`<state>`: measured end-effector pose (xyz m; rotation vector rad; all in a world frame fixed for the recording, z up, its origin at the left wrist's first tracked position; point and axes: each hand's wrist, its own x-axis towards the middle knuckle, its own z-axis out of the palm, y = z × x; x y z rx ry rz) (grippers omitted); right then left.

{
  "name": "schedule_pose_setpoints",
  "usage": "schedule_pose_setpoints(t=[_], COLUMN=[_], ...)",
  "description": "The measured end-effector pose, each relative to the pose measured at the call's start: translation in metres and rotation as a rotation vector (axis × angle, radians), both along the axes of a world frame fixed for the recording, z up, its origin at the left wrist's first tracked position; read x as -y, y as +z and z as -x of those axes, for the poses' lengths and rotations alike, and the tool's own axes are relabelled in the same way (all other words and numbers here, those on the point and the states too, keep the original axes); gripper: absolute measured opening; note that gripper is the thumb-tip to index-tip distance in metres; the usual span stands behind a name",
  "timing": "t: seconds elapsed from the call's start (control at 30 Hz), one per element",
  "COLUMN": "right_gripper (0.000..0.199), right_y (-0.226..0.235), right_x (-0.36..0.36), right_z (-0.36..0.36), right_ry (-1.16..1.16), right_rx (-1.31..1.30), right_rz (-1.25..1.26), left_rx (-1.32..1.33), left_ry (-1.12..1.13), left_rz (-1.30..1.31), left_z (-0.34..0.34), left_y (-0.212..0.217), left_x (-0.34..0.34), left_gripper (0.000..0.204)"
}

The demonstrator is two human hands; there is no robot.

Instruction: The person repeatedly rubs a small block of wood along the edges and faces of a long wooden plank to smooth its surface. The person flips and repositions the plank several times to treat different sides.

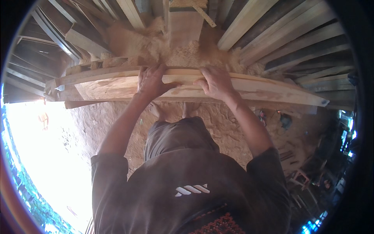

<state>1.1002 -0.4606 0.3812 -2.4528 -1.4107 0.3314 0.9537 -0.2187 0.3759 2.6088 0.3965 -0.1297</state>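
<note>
A long pale wooden board lies crosswise in front of me, on a darker timber bench. My left hand grips it left of the middle, fingers curled over the far edge and thumb stretched across the near face. Right of the middle, my right hand holds the same board in a like way, its thumb pointing inward. Between the two thumbs a short stretch of bare wood shows. The fingertips of both hands are hidden behind the board's far edge.
Sawdust and shavings are heaped beyond the bench. Planks lean at the far right, and more timber stands at the far left. An upright wooden block rises at far centre. Bare feet stand on the dirt floor below.
</note>
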Motion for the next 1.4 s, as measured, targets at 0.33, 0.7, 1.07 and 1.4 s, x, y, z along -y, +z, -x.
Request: schedule_pose_setpoints(t=[0.33, 0.7, 1.07, 1.4], right_gripper=[0.066, 0.088, 0.06, 0.065], right_y=[-0.01, -0.088, -0.124, -0.065], right_x=[0.056, 0.055, 0.102, 0.015], right_z=[-0.051, -0.111, -0.069, -0.011], right_ry=[0.135, 0.131, 0.187, 0.473], right_rx=[-0.195, -0.281, 0.2, 0.433], right_rz=[0.003, 0.067, -0.13, -0.282], left_rx=[0.454, 0.036, 0.225, 0.07], left_ry=[0.103, 0.18, 0.25, 0.11], left_rz=[0.056, -0.038, -0.234, 0.063], left_z=[0.004, -0.037, 0.041, 0.065], left_y=[-0.129, -0.118, -0.096, -0.076], left_x=[-0.004, 0.04, 0.088, 0.05], left_gripper=[0.098, 0.099, 0.104, 0.112])
